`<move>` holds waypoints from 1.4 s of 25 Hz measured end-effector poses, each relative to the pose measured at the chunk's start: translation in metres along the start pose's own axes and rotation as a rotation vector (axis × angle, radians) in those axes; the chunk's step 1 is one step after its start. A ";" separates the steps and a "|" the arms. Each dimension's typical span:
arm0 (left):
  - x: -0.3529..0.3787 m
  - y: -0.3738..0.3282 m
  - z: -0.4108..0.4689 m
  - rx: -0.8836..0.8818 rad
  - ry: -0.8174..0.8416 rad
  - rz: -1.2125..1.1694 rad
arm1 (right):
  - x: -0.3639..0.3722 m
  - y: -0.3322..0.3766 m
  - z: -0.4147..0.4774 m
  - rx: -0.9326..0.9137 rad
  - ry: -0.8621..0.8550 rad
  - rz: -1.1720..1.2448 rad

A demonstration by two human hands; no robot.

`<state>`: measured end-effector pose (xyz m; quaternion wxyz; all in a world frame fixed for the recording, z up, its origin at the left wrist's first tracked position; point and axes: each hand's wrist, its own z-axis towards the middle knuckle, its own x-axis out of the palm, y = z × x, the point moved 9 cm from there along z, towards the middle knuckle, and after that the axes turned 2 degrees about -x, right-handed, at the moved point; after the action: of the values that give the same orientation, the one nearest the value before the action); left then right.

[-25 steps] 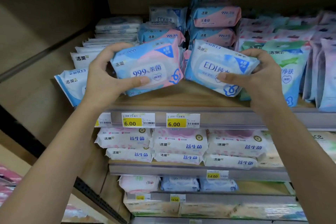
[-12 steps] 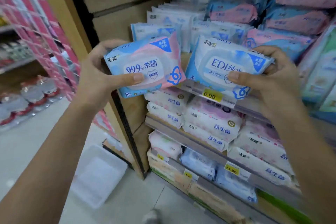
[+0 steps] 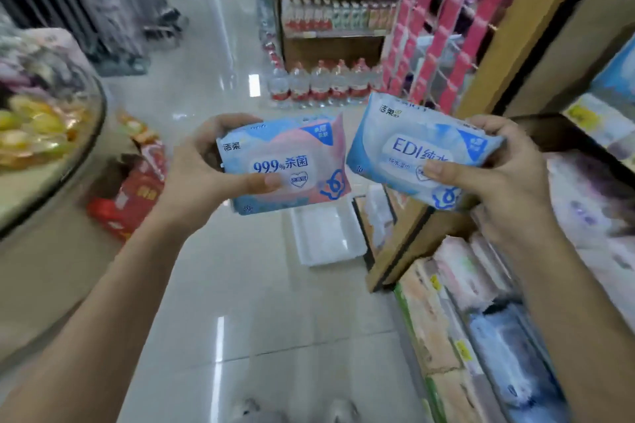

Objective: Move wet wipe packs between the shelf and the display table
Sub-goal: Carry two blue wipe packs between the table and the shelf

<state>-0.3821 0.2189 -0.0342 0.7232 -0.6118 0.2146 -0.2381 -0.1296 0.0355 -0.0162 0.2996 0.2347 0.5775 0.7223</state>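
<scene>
My left hand (image 3: 202, 172) grips a pink-and-blue wet wipe pack (image 3: 288, 154) marked 99.9%, thumb across its front. A light blue wet wipe pack (image 3: 409, 144) marked EDI is held by my right hand (image 3: 498, 168), thumb on its face. Both packs hang in the air over the aisle floor, side by side and nearly touching. The shelf (image 3: 536, 285) with more wipe packs runs down the right edge. At the far left a round display table (image 3: 79, 148) carries yellow packaged goods.
A white plastic tray (image 3: 326, 237) lies on the floor by the shelf end. A red box (image 3: 127, 199) of goods sits on the floor under the table's edge. Water bottles (image 3: 326, 82) stand in a row ahead, below drink shelves. My shoes show at the bottom.
My view has swung left, away from the shelf and down the aisle. Both hands still hold their packs, which have come away from the shelf into the open aisle.
</scene>
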 end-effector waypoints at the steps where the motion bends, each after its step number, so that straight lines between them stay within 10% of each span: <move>1: -0.041 0.004 -0.020 -0.026 -0.081 0.007 | 0.044 -0.003 0.001 0.010 0.082 0.006; 17: -0.518 0.054 -0.341 -0.295 -1.038 0.075 | 0.624 -0.059 -0.150 0.247 0.913 0.054; 35: -0.891 0.166 -0.321 -0.553 -1.107 0.010 | 1.064 -0.154 -0.165 0.432 1.072 -0.072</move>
<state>-1.2697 0.5315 -0.2319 0.5428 -0.8084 -0.1360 0.1827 -0.9735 0.6937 -0.2102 -0.0653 -0.1280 0.7906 0.5952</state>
